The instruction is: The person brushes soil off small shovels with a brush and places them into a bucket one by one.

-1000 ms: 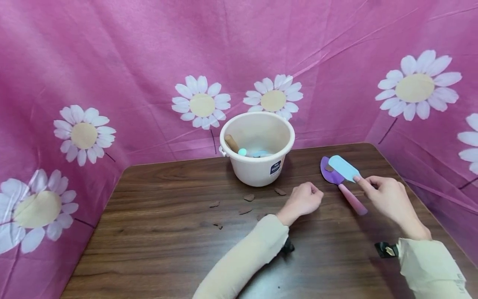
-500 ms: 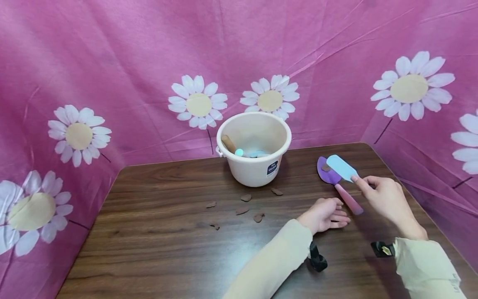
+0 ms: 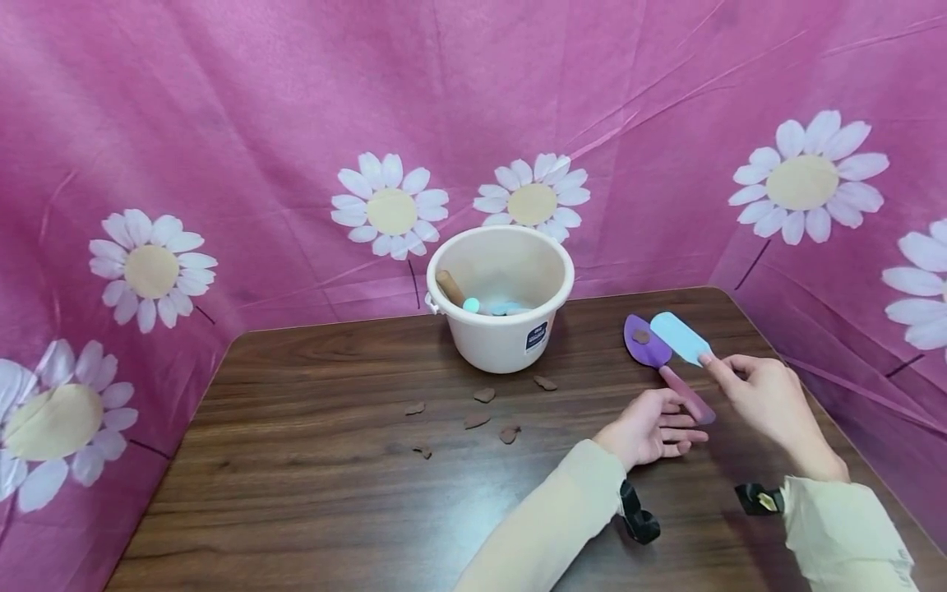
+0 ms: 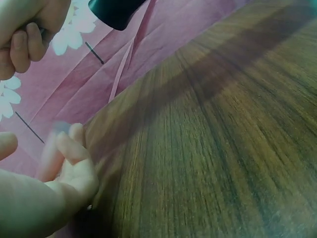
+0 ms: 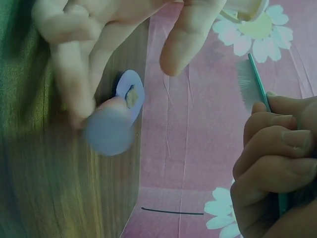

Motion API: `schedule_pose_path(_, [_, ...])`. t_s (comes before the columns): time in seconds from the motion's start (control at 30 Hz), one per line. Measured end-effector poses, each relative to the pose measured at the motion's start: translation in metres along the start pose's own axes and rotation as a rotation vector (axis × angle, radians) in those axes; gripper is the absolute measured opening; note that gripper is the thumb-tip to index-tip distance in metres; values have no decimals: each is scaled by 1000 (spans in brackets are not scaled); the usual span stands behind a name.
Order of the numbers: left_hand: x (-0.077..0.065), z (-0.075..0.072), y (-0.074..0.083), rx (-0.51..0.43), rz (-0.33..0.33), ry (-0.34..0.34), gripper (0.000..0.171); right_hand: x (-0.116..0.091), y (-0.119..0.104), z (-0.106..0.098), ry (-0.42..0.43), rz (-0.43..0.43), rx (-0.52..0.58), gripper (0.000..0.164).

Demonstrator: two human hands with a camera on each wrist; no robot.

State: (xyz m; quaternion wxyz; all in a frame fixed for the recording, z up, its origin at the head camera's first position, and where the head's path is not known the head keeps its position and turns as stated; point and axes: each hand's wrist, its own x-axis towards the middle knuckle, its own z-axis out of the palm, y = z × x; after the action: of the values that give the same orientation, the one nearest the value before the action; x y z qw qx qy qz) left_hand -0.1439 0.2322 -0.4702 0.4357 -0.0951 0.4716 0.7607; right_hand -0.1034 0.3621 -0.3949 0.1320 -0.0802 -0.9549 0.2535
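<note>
A small shovel (image 3: 645, 345) with a purple blade and pink handle (image 3: 684, 393) lies toward the table's right, a brown flake (image 3: 640, 336) on its blade. My left hand (image 3: 651, 427) is at the handle, palm turned up and fingers loosely extended; its thumb (image 5: 190, 39) stands apart from the handle in the right wrist view. My right hand (image 3: 769, 403) grips a light blue brush (image 3: 679, 337) beside the blade. Pale bristles show on the brush (image 5: 251, 84) in the right wrist view. Several brown flakes (image 3: 477, 420) lie left of my left hand.
A white bucket (image 3: 491, 345) stands at the table's back, holding a wooden stick (image 3: 450, 287), a light blue ball (image 3: 471, 305) and something bluish at the bottom. A pink flowered cloth (image 3: 281, 164) hangs behind and along the sides of the wooden table (image 3: 311, 477).
My left hand has moved right from near the flakes to the shovel's handle, its fingers uncurling. The brush has shifted slightly right off the blade, uncovering the flake there.
</note>
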Motion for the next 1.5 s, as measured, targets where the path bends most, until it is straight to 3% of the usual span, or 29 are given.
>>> schedule_pose_path(0.17, [0,0,3,-18,-2,6,30,0,0,0,-3,-1,3,41])
schedule_pose_path(0.37, [-1,-1,11,-26,14,92,27,-1,1,0,-2,-3,3,41])
schedule_pose_path(0.5, [0,-6,19,58,65,170,25,0,1,1,-8,-1,-2,42])
schedule_pose_path(0.6, [0,-11,24,116,96,191,22,0,1,2,-9,-2,-4,41])
schedule_pose_path(0.8, [-1,-24,31,144,105,158,17,0,1,3,-8,-2,1,40])
schedule_pose_path(1.03, [-5,-35,35,207,62,91,17,-1,-1,1,-10,4,-3,41])
schedule_pose_path(1.27, [-22,-42,39,320,5,-10,14,-1,-3,2,11,-14,-8,39])
schedule_pose_path(1.5, [-48,-48,44,418,-2,-97,24,-2,-8,3,12,-27,-7,38])
